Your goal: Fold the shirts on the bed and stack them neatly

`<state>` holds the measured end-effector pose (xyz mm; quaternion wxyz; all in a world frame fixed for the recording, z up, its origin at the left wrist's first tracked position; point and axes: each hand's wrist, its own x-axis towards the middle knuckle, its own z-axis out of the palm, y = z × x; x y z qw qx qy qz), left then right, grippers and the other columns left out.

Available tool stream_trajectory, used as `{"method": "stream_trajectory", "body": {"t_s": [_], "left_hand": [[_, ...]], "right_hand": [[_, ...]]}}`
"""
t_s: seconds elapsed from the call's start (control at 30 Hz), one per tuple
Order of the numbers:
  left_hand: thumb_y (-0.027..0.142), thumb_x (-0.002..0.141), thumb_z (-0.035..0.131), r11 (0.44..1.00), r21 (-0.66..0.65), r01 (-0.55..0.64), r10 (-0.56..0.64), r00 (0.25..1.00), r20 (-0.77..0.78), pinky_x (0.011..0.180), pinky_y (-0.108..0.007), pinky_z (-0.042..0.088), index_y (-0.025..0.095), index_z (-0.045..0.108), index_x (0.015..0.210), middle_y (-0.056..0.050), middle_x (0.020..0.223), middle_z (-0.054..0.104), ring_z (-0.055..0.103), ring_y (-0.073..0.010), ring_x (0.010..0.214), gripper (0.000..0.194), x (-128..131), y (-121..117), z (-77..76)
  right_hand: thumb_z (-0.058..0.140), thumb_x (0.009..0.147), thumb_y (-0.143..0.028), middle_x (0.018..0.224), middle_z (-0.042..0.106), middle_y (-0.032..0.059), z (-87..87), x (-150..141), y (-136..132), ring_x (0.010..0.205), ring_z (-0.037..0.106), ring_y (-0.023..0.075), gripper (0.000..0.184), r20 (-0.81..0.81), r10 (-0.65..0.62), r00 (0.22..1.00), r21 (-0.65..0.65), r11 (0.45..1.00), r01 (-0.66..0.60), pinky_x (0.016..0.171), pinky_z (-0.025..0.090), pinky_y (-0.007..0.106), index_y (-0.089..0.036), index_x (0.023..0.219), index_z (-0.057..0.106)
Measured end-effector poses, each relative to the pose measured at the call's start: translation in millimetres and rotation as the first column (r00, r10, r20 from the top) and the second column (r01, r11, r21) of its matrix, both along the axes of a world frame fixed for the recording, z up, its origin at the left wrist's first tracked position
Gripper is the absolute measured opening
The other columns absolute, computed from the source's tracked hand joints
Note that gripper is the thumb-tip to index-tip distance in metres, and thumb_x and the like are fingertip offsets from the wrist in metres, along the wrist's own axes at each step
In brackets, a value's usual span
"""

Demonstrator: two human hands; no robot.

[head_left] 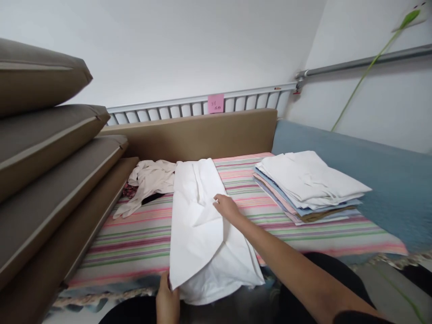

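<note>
A partly folded white shirt (192,225) lies lengthwise in front of me, its lower end hanging over the near edge of the striped cloth. My left hand (168,294) grips the lower left corner between thumb and fingers. Higher up, my right hand (225,207) pinches a flap of the same fabric near the right side. To the right sits a stack of folded garments (303,184), white on top with blue, pink and brown layers below. A crumpled cream garment (151,177) rests to the left, touching or close beside the shirt.
A striped cloth (131,243) covers the seat. Several brown cushions (50,157) are piled at the left. Behind stand a brown backrest (202,135) and a white radiator (162,110) with a pink note (215,103). A blue backrest (337,139) borders the right.
</note>
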<state>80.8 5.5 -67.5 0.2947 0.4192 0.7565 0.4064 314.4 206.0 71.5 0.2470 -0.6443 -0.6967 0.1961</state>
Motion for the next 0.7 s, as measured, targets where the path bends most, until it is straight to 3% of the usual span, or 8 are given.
{"method": "stream_trajectory", "body": {"t_s": [0.1, 0.2, 0.23, 0.33, 0.43, 0.53, 0.6, 0.7], "left_hand": [[0.037, 0.07, 0.05, 0.999, 0.042, 0.009, -0.009, 1.0, 0.004, 0.078, -0.036, 0.049, 0.019, 0.053, 0.1, -0.01, 0.097, 0.069, 0.065, -0.0275, 0.09, 0.036, -3.1, -9.3, 8.1], [0.037, 0.068, 0.051, 1.0, 0.014, -0.002, 0.002, 1.0, -0.008, 0.076, -0.037, 0.049, 0.019, 0.055, 0.098, -0.01, 0.091, 0.069, 0.066, -0.0278, 0.085, 0.035, -1.7, -15.9, 3.9], [0.037, 0.067, 0.051, 1.0, 0.004, -0.007, 0.007, 1.0, -0.012, 0.076, -0.037, 0.049, 0.018, 0.055, 0.096, -0.01, 0.089, 0.069, 0.066, -0.0281, 0.084, 0.035, -1.8, -16.4, 0.9], [0.039, 0.065, 0.053, 1.0, -0.005, -0.011, 0.012, 1.0, 0.024, 0.077, -0.038, 0.049, 0.017, 0.056, 0.091, -0.011, 0.088, 0.069, 0.066, -0.0285, 0.085, 0.034, -5.3, -14.1, -8.4], [0.042, 0.063, 0.055, 1.0, -0.009, -0.001, 0.002, 0.997, 0.08, 0.076, -0.037, 0.05, 0.015, 0.057, 0.087, -0.012, 0.087, 0.069, 0.066, -0.0283, 0.085, 0.036, -10.5, -11.9, -13.7], [0.043, 0.063, 0.055, 0.999, -0.038, 0.002, 0.002, 0.994, 0.106, 0.074, -0.038, 0.051, 0.013, 0.056, 0.093, -0.012, 0.087, 0.069, 0.066, -0.0285, 0.083, 0.042, -12.3, -15.3, -12.1], [0.042, 0.065, 0.054, 1.0, -0.025, -0.016, 0.016, 1.0, 0.021, 0.079, -0.041, 0.05, 0.011, 0.054, 0.104, -0.014, 0.091, 0.068, 0.065, -0.0301, 0.087, 0.05, -9.3, -19.4, -6.1], [0.038, 0.069, 0.054, 0.986, 0.144, 0.079, -0.051, 0.98, -0.191, 0.097, -0.046, 0.041, 0.01, 0.051, 0.117, -0.018, 0.113, 0.062, 0.056, -0.0315, 0.11, 0.055, 3.7, -21.5, 10.3]], "right_hand": [[0.048, 0.083, -0.033, 0.095, 0.065, 0.0037, 6.7, 25.3, -12.5, 0.088, 0.057, 0.0164, 0.025, -0.241, -0.075, 0.968, 0.089, 0.991, 0.099, 0.077, 0.041, 0.025, -0.021, 0.101, 0.06], [0.053, 0.077, -0.031, 0.082, 0.064, 0.0031, -14.5, 47.7, -26.1, 0.076, 0.059, 0.0161, 0.022, -0.578, -0.254, 0.776, -0.076, 0.963, 0.259, 0.069, 0.046, 0.026, -0.019, 0.094, 0.059], [0.053, 0.076, -0.027, 0.075, 0.062, 0.0024, -25.7, 52.1, -30.0, 0.069, 0.059, 0.0157, 0.018, -0.624, -0.312, 0.716, -0.161, 0.949, 0.273, 0.065, 0.047, 0.026, -0.018, 0.09, 0.059], [0.05, 0.074, -0.018, 0.057, 0.057, 0.0002, -56.8, 57.8, -38.1, 0.052, 0.058, 0.0135, 0.012, -0.634, -0.423, 0.647, -0.343, 0.904, 0.256, 0.055, 0.05, 0.026, -0.016, 0.084, 0.058], [0.049, 0.074, -0.013, 0.053, 0.056, -0.0013, -69.3, 58.6, -38.8, 0.048, 0.057, 0.011, 0.016, -0.651, -0.475, 0.592, -0.441, 0.872, 0.215, 0.053, 0.051, 0.024, -0.015, 0.086, 0.058], [0.05, 0.073, -0.01, 0.054, 0.057, -0.0033, -62.5, 58.7, -34.6, 0.047, 0.057, 0.01, 0.032, -0.67, -0.466, 0.578, -0.465, 0.87, 0.162, 0.05, 0.05, 0.021, -0.016, 0.104, 0.056], [0.051, 0.073, -0.008, 0.053, 0.057, -0.0047, -52.1, 57.9, -32.2, 0.045, 0.057, 0.01, 0.045, -0.686, -0.436, 0.582, -0.457, 0.881, 0.122, 0.046, 0.048, 0.02, -0.018, 0.117, 0.051], [0.05, 0.075, -0.009, 0.054, 0.057, -0.0039, -32.8, 54.7, -31.8, 0.046, 0.058, 0.0107, 0.049, -0.727, -0.362, 0.583, -0.422, 0.906, 0.036, 0.046, 0.047, 0.02, -0.018, 0.123, 0.048]]}}
